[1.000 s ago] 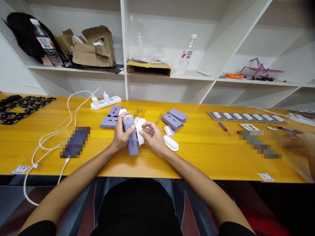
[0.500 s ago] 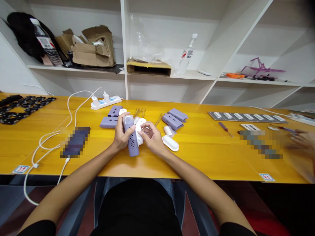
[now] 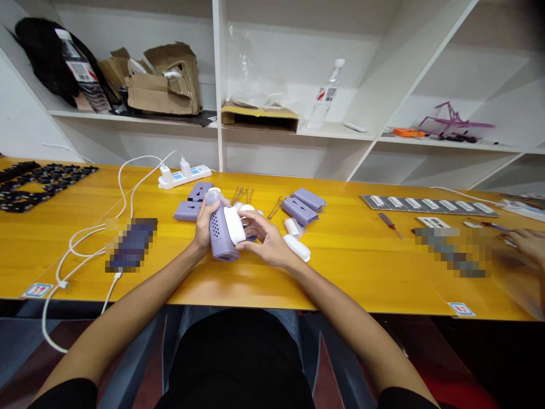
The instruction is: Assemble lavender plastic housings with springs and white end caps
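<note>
My left hand (image 3: 204, 228) is closed around a light-purple perforated plastic casing (image 3: 223, 247), held tilted above the table. Against the casing's right side sits a white rounded-oval brush head (image 3: 235, 225), its smooth face towards me. The thumb and fingers of my right hand (image 3: 272, 241) grip the edge of that brush head. Just right of my right hand lies another white oval bristled piece (image 3: 298, 248). A small white-and-purple cylindrical part (image 3: 293, 227) rests behind it. Other white parts behind my right fingers are partly hidden.
Purple shells (image 3: 300, 210) lie right of centre, with more purple shells (image 3: 187, 211) on the left. Metal springs (image 3: 276, 208) are between them. A power strip (image 3: 185, 176), blurred-out phone (image 3: 133, 245) and white cables lie left. A screwdriver (image 3: 388, 223) and another person's hand (image 3: 530, 244) are right.
The casing has turned in my hands, so its lower end now faces me more. The brush head's bristles, seen before, have turned away. My right hand has shifted its grip along the brush head.
</note>
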Action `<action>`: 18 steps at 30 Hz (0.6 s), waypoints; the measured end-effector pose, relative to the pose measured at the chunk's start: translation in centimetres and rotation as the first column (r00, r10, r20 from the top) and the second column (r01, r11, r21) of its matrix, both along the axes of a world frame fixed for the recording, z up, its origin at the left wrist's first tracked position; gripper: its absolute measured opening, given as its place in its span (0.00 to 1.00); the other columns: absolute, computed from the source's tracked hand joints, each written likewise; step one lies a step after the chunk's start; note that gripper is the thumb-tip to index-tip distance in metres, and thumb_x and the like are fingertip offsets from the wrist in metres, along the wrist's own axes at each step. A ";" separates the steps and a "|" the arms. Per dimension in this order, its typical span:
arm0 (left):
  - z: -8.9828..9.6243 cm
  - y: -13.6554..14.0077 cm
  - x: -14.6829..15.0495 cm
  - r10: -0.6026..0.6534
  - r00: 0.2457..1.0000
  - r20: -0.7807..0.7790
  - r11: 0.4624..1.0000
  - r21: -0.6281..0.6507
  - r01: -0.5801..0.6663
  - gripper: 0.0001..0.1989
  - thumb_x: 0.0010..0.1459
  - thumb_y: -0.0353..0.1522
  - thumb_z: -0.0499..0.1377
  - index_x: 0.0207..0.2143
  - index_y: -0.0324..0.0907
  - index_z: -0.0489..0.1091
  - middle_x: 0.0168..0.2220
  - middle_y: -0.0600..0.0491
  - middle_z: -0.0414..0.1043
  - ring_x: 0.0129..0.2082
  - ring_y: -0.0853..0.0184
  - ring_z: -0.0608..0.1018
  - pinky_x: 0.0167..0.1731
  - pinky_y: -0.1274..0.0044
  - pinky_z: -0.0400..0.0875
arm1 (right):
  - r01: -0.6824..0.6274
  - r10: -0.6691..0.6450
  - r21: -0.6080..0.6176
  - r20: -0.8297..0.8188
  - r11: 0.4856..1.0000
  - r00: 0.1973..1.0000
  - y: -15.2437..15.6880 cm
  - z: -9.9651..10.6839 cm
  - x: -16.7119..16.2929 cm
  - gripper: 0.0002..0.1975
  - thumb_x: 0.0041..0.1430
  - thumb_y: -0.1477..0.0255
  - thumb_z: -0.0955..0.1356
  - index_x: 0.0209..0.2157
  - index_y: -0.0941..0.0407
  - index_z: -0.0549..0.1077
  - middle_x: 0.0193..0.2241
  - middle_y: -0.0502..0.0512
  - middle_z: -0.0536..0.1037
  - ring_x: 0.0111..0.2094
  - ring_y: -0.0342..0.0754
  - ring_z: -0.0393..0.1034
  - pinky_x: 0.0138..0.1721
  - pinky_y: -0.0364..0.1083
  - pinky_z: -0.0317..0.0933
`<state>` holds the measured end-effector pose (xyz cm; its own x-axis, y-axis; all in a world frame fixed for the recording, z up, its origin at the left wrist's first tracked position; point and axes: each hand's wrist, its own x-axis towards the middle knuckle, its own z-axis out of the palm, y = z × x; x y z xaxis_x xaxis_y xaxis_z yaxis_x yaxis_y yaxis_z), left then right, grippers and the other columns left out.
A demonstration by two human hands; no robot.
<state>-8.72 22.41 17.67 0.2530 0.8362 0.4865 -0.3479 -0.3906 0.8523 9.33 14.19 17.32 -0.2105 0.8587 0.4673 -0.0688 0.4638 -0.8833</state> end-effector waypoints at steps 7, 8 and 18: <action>-0.1 -1.2 0.3 -0.094 0.993 0.075 0.980 -0.169 0.105 0.19 0.62 0.49 0.63 0.45 0.44 0.70 0.41 0.49 0.76 0.36 0.60 0.80 0.37 0.67 0.78 | 0.114 -0.124 0.117 0.080 0.987 0.989 0.2 -0.6 0.4 0.38 0.51 0.63 0.84 0.61 0.48 0.72 0.56 0.59 0.75 0.54 0.56 0.71 0.46 0.51 0.72; -0.1 -1.4 0.4 -0.092 0.992 0.083 0.984 -0.146 0.103 0.19 0.62 0.48 0.63 0.46 0.45 0.69 0.42 0.49 0.75 0.37 0.60 0.79 0.38 0.68 0.78 | 0.127 -0.137 0.119 0.078 0.985 0.987 0.2 -0.7 0.4 0.38 0.51 0.63 0.84 0.61 0.48 0.71 0.56 0.59 0.75 0.53 0.56 0.72 0.46 0.51 0.72; 1.5 -1.9 0.7 -0.117 0.986 0.115 0.979 -0.153 0.134 0.18 0.58 0.45 0.67 0.43 0.44 0.71 0.39 0.51 0.76 0.36 0.63 0.77 0.37 0.73 0.75 | 0.155 -0.188 0.179 0.184 0.972 0.965 0.5 -1.0 0.6 0.44 0.53 0.60 0.83 0.67 0.47 0.65 0.61 0.62 0.74 0.55 0.58 0.73 0.46 0.52 0.72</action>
